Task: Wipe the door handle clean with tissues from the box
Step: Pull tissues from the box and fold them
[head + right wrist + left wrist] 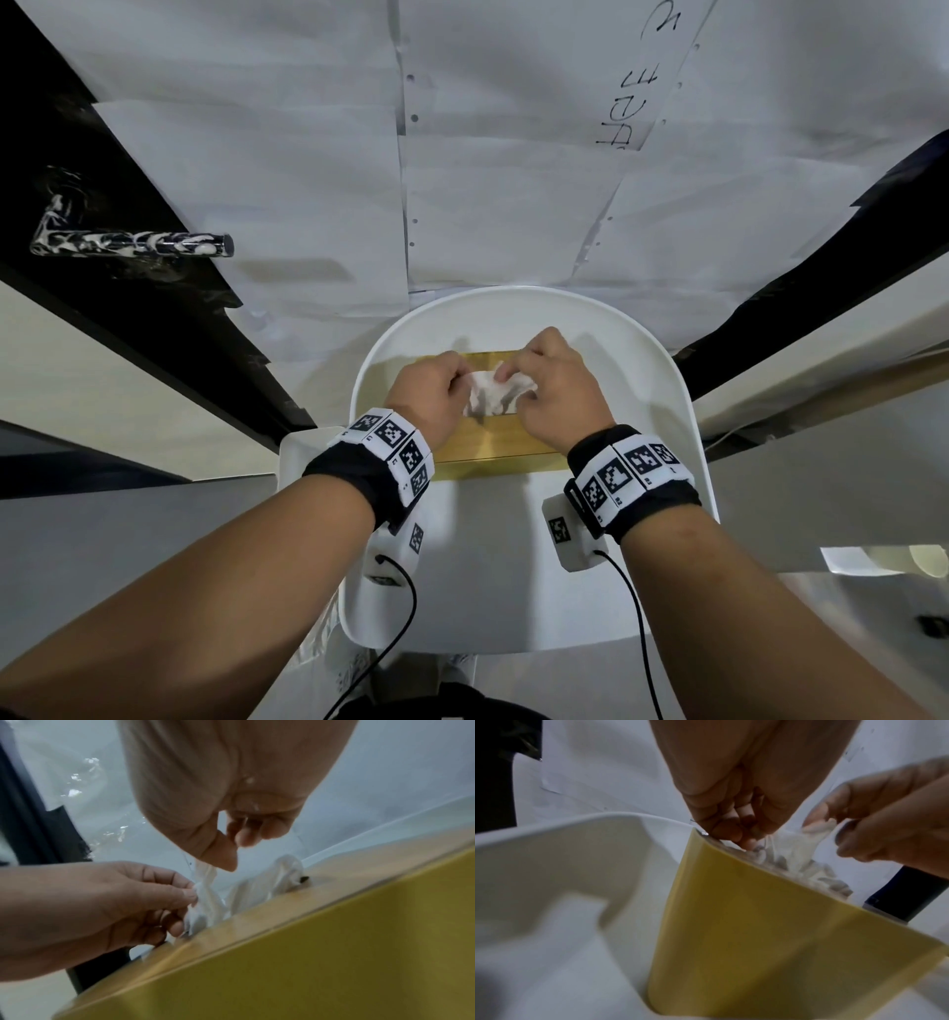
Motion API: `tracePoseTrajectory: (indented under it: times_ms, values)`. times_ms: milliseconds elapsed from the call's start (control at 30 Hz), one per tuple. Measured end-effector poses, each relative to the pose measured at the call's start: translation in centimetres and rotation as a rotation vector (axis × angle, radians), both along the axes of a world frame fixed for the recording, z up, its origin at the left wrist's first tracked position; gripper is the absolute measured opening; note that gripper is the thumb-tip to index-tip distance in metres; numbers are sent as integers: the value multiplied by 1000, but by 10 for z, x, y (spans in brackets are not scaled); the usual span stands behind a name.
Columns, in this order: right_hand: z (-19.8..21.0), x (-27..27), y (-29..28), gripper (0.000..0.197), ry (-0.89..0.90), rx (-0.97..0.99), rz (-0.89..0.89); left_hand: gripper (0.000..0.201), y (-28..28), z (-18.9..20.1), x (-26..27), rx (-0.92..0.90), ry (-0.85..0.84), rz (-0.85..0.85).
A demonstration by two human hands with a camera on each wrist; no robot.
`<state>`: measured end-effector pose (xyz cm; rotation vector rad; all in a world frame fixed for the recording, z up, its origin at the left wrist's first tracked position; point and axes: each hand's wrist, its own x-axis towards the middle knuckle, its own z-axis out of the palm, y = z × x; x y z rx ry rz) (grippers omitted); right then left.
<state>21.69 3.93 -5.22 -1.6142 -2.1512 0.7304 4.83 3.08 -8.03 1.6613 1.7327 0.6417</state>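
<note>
A yellow tissue box [488, 442] stands on a white chair seat [662, 421] in front of me. A crumpled white tissue [494, 395] sticks up from its top slot. My left hand [461, 384] pinches the tissue's left side, seen in the right wrist view as left hand [191, 898] on tissue [208, 902]. My right hand [506, 372] pinches the tissue's upper right part; the left wrist view has right hand [826, 833] on tissue [795, 845] above the box [757, 923]. The black door handle [128, 244], smeared with white foam, projects from the door at far left.
White paper sheets [513, 180] are taped over the dark door behind the chair. The chair back rim [513, 294] curves just beyond the box. Cables run from both wrist cameras down toward my body. Pale floor lies on both sides.
</note>
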Motion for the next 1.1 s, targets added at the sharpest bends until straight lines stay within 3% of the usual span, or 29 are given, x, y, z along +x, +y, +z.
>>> tracePoseTrajectory:
  times_ms: [67, 200, 300, 367, 500, 633, 867, 1000, 1100]
  values:
    - [3, -7, -2, 35, -11, -3, 95, 13, 0, 1, 2, -1, 2, -8]
    - [-4, -8, 0, 43, -290, -58, 114, 10, -2, -3, 3, -31, 5, -54]
    - [-9, -7, -1, 25, -206, -85, -9, 6, -2, -4, 3, -66, -2, -117]
    - [-9, -6, -1, 29, -183, -97, -32, 6, -3, -3, 5, -42, -10, -149]
    - [-11, -6, -1, 26, -323, -111, 39, 11, -4, -1, 3, -16, 15, -119]
    - [-4, -2, 0, 14, -158, -180, -65, 16, -1, 1, -1, -67, 123, -120]
    - [9, -5, 0, 14, -52, -186, -142, 16, -3, 13, 4, -9, 65, -17]
    - [18, -13, -1, 25, 25, -202, -124, 18, -4, 23, 4, 16, 46, -20]
    - [22, -16, 1, 8, 106, -152, -165, 19, -4, 26, 3, 3, -50, -20]
